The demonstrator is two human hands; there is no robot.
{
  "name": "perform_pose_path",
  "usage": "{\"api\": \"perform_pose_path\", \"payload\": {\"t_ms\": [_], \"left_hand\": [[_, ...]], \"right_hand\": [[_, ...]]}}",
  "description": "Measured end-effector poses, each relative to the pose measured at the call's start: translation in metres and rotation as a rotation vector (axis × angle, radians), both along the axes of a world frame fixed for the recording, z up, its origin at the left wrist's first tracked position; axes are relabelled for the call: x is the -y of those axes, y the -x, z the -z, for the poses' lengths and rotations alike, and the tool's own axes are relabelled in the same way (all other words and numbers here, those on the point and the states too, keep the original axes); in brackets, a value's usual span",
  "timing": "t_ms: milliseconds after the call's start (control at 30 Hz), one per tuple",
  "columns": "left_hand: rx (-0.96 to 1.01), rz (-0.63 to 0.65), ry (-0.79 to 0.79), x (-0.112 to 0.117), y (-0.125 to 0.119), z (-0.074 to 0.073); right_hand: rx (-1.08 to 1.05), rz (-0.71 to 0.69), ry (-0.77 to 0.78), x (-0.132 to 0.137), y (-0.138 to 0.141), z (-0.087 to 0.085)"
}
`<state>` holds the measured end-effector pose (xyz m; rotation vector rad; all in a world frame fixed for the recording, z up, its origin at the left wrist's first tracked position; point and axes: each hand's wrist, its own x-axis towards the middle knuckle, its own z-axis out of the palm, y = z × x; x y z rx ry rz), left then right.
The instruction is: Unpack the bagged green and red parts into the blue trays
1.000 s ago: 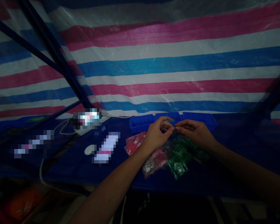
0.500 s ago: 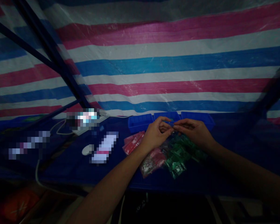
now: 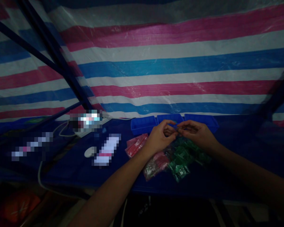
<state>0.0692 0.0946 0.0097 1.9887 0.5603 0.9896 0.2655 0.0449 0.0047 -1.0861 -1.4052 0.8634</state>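
My left hand (image 3: 159,137) and my right hand (image 3: 196,133) meet fingertip to fingertip above a dark blue table (image 3: 68,164). Both pinch one small item between them; it is too small and dim to name. Under the hands lies a heap of green plastic packets (image 3: 181,159). Red packets (image 3: 135,145) and a pinkish clear packet (image 3: 155,165) lie just left of the heap, below my left wrist.
Three blue trays (image 3: 143,123) stand in a row behind the hands. A white round object (image 3: 90,152), a cable (image 3: 41,176) and blurred-out items lie at the left. A striped tarp (image 3: 170,63) and dark poles (image 3: 59,60) rise behind.
Both hands stay pinched together over the green packets, with only slight finger movement. The view has shifted a little.
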Motion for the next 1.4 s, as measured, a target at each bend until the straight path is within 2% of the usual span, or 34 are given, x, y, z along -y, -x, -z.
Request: {"api": "perform_pose_path", "payload": {"t_ms": [267, 500, 667, 867, 967, 1133, 1300, 1400], "left_hand": [[-0.020, -0.003, -0.002, -0.001, 0.000, 0.003], [-0.038, 0.030, -0.003, 0.002, 0.000, 0.001], [-0.075, -0.016, -0.091, 0.004, 0.002, -0.005], [-0.098, -0.132, -0.159, 0.005, 0.002, -0.008], [-0.082, -0.150, -0.148, 0.005, 0.001, -0.007], [-0.032, -0.103, -0.081, 0.002, 0.001, -0.004], [-0.015, -0.126, -0.062, -0.002, 0.002, -0.003], [-0.009, -0.091, -0.032, -0.002, 0.002, -0.002]], "right_hand": [[0.076, -0.013, -0.028, 0.003, 0.003, -0.001], [0.035, -0.010, -0.014, 0.002, 0.006, -0.002], [0.017, -0.036, -0.021, 0.001, 0.005, -0.001], [0.060, -0.052, -0.031, 0.003, 0.008, -0.002], [0.018, -0.050, -0.021, 0.002, 0.008, -0.001], [-0.061, -0.002, -0.004, 0.000, 0.004, -0.001], [-0.044, 0.039, 0.000, -0.001, 0.001, -0.001], [-0.051, 0.073, -0.005, -0.002, -0.001, 0.000]]}}
